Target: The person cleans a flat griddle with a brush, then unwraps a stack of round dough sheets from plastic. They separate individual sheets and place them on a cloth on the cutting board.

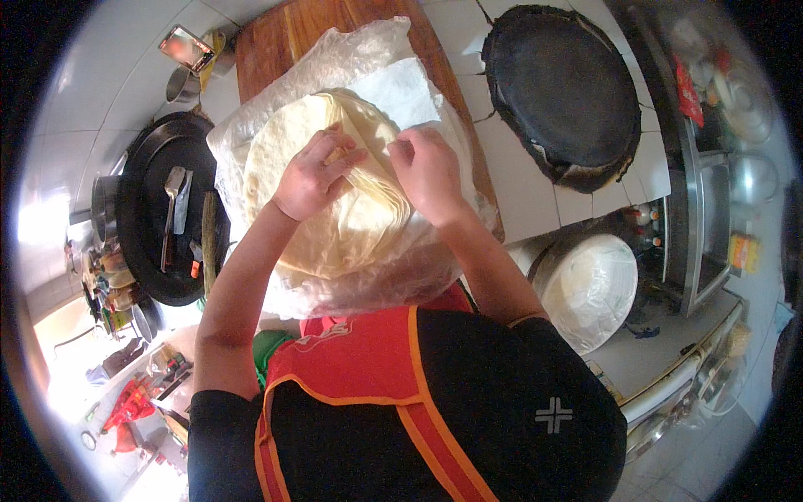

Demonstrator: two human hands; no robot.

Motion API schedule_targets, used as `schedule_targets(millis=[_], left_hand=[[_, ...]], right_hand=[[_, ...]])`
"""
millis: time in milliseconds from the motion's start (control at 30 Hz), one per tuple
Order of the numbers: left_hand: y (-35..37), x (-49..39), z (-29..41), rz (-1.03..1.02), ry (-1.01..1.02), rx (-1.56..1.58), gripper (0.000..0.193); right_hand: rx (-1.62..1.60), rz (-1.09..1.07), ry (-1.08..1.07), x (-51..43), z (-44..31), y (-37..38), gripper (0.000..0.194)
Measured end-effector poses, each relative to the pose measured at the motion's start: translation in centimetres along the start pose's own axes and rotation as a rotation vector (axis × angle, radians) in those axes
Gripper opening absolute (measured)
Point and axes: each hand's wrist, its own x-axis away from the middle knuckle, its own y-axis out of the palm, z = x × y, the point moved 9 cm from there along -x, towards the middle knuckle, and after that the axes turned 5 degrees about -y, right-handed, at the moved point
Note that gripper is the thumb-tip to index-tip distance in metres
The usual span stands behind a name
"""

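Observation:
A stack of thin, pale flatbreads (pixel 351 232) lies on a crumpled clear plastic sheet (pixel 370 47). Several upper layers are folded over, with their edges fanned into a diagonal ridge. My left hand (pixel 320 172) rests on the stack, its fingers curled around the folded layers near the ridge. Beside the stack's right edge, my right hand (pixel 428 172) has bent fingers, thumb and forefinger close together; whether something thin is pinched between them is hidden. Just above it is a white paper sheet (pixel 398 94).
Beneath the plastic is a wooden board (pixel 266 53). A round black griddle (pixel 564 94) sits in the tiled counter at right, above a plastic-covered bowl (pixel 593 295). At left, a black pan (pixel 144 226) holds a spatula (pixel 169 213). A phone (pixel 186 48) leans near a metal pot (pixel 182 85).

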Motion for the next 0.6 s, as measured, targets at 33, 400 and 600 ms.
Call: schedule_targets(millis=[33, 400, 600], left_hand=[[-0.1, 0.1, 0.0, 0.004, -0.004, -0.003, 0.047], [-0.3, 0.1, 0.0, 0.035, -0.002, -0.017, 0.041], [-0.5, -0.2, 0.3, 0.048, -0.006, 0.007, 0.038]], right_hand=[[0.027, 0.021, -0.039, -0.1, -0.3, -0.2, 0.018], [-0.078, 0.162, -0.227, 0.0, -2.3, -1.0, 0.012], [-0.248, 0.12, -0.189, 0.2, -2.6, -0.1, 0.013]])
